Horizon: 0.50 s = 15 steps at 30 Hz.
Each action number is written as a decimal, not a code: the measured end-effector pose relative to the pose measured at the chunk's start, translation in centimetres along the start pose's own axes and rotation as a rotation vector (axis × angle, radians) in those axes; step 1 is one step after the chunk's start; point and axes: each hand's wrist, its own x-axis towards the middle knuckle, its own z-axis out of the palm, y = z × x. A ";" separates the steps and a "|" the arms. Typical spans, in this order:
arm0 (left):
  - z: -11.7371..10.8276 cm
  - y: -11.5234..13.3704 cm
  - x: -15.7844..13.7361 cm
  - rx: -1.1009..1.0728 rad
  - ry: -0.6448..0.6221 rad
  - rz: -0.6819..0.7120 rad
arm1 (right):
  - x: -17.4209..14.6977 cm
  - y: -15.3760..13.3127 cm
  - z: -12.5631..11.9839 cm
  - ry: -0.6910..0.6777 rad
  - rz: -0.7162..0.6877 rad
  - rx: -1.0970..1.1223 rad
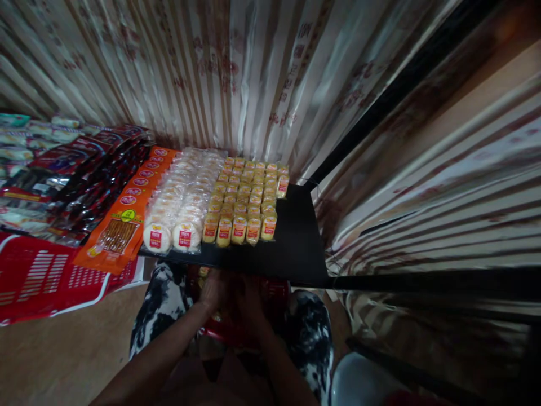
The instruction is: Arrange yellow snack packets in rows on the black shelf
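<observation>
On the shelf, mid-frame, cakes are sitting right of the crackers — a packet is lying left of those. A curtain is hanging behind, upper frame — a basket is showing lower left.

Dim overall, darkest at bottom centre: left hand and right hand lost in shadow below black shelf. Glare on clear wrappers, mid-left; sheen on curtain, top centre. Left-edge packets blurry; right side soft, wide-angle stretched.
</observation>
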 end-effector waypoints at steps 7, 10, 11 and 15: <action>-3.7 2.2 -3.2 -0.112 0.026 0.319 | -2.8 -2.0 -3.0 -0.043 -0.117 0.019; -4.5 3.0 -4.5 -0.199 0.042 0.351 | -4.2 -2.0 -3.9 -0.054 -0.186 0.077; -4.8 3.3 -4.8 -0.238 0.056 0.360 | -4.7 -2.0 -4.1 -0.039 -0.209 0.108; -6.1 5.0 -5.9 -0.370 0.195 0.354 | -6.5 -1.9 -5.6 0.063 -0.203 0.226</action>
